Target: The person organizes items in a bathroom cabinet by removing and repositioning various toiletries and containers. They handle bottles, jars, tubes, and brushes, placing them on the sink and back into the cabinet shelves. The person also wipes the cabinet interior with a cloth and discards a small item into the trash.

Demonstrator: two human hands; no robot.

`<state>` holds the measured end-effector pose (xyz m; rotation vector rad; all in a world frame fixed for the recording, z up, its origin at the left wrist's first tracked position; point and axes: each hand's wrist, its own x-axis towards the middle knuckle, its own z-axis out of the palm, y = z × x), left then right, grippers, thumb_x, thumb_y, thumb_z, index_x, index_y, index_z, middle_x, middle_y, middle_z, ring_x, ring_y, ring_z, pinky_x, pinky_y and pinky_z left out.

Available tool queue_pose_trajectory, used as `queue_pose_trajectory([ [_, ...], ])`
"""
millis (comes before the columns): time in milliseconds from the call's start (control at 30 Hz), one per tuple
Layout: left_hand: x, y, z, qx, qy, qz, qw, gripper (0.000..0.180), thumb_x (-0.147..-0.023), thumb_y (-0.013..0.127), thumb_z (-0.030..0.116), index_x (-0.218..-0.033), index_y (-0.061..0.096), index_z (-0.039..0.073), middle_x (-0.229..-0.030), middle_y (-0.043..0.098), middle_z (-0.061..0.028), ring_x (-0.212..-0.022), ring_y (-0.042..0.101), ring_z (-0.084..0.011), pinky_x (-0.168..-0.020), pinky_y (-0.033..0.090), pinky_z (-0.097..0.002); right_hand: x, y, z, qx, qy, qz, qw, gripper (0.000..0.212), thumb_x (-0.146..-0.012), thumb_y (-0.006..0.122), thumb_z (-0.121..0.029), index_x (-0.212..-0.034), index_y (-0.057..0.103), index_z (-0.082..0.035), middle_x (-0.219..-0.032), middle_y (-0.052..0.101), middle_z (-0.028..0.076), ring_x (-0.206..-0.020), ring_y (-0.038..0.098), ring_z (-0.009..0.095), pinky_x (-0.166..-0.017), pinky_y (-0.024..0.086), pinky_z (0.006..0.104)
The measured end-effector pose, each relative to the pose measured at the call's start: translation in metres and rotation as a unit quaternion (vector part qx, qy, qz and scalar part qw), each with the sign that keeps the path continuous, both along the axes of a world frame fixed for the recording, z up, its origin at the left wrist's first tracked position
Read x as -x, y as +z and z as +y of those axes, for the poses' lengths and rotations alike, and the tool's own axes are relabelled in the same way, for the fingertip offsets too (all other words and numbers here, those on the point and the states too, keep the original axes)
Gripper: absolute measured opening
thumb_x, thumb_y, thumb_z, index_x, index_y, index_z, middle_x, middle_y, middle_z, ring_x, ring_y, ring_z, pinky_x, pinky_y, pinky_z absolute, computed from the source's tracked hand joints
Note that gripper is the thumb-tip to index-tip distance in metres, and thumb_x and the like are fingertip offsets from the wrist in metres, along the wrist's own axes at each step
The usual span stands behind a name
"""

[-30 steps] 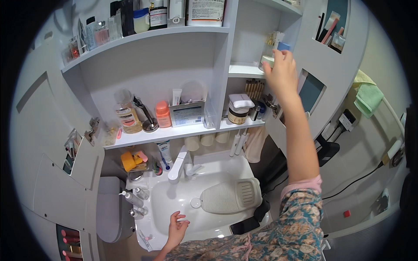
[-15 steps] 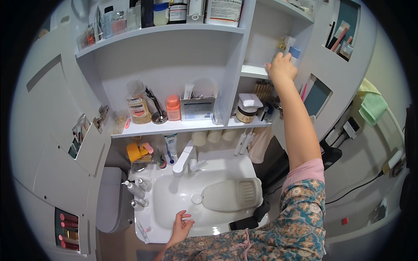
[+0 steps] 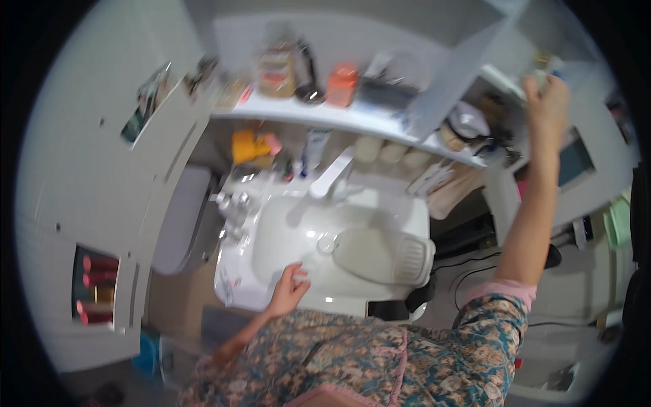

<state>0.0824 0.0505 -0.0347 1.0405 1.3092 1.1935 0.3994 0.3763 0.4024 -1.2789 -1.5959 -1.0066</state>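
At the upper right, my right hand (image 3: 548, 108) reaches up to a small cabinet compartment. Its fingers are curled, and blur hides what lies between them. Just beyond the fingertips are a gold-topped bottle (image 3: 542, 60) and a bit of blue cap (image 3: 557, 73). My left hand (image 3: 290, 290) hovers over the front of the white sink (image 3: 271, 230), holding nothing, with loosely bent fingers apart. A ribbed washboard (image 3: 376, 254) lies in the basin, near the drain.
The white shelf (image 3: 325, 117) carries a mouthwash bottle (image 3: 276, 71), an orange bottle (image 3: 341, 85) and a lidded jar (image 3: 464, 125). Below are a faucet (image 3: 332, 173) and pump bottles (image 3: 234, 207). Open cabinet doors (image 3: 135, 183) flank both sides; cords (image 3: 475, 268) hang at right.
My view has tipped downward, so the sink and shelf sit higher and farther right. My right hand remains by the upper compartment, its fingers more curled. The left hand stays over the sink's front.
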Motion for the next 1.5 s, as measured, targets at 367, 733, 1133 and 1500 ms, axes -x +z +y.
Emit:
queue_pose_trajectory([
  [367,0.019,0.002,-0.012,0.073,0.030,0.023,0.997,0.048,-0.090,0.061,0.010,-0.131,0.037,0.004,-0.111,0.054,-0.0091,-0.084,0.058,-0.0115,-0.072,0.046,-0.0240,0.191,-0.248,-0.201,0.416,0.562,0.127,0.704,0.049,-0.074,0.073,-0.009,-0.115,0.049,-0.001,-0.118,0.051,0.021,-0.105,0.053,0.036,-0.090,0.044,0.0401],
  [733,0.061,-0.010,-0.088,0.160,0.142,0.249,0.944,0.016,-0.087,0.063,0.016,-0.093,0.060,0.002,-0.073,0.060,-0.0069,-0.064,0.057,-0.0123,-0.061,0.046,-0.0273,0.306,-0.463,-0.251,0.510,0.650,-0.040,0.562,0.044,-0.077,0.067,-0.013,-0.115,0.050,0.001,-0.123,0.048,0.019,-0.109,0.052,0.036,-0.090,0.046,0.0403],
  [1133,0.080,-0.018,-0.116,0.241,0.056,0.289,0.925,0.022,-0.084,0.063,0.026,-0.086,0.060,0.004,-0.070,0.062,-0.0109,-0.062,0.059,-0.0245,-0.058,0.045,-0.0361,0.302,-0.494,-0.283,0.552,0.642,-0.087,0.525,0.058,-0.073,0.067,-0.014,-0.126,0.047,-0.003,-0.134,0.041,0.020,-0.122,0.044,0.037,-0.100,0.040,0.0419],
  [1500,0.078,-0.044,-0.091,0.185,-0.212,0.215,0.935,0.018,-0.092,0.056,0.026,-0.099,0.061,0.010,-0.090,0.061,-0.0131,-0.083,0.061,-0.0276,-0.067,0.046,-0.0389,0.189,-0.298,-0.190,0.483,0.622,0.100,0.607,0.027,-0.083,0.062,-0.008,-0.109,0.057,-0.004,-0.109,0.057,0.013,-0.104,0.054,0.031,-0.090,0.044,0.0395],
])
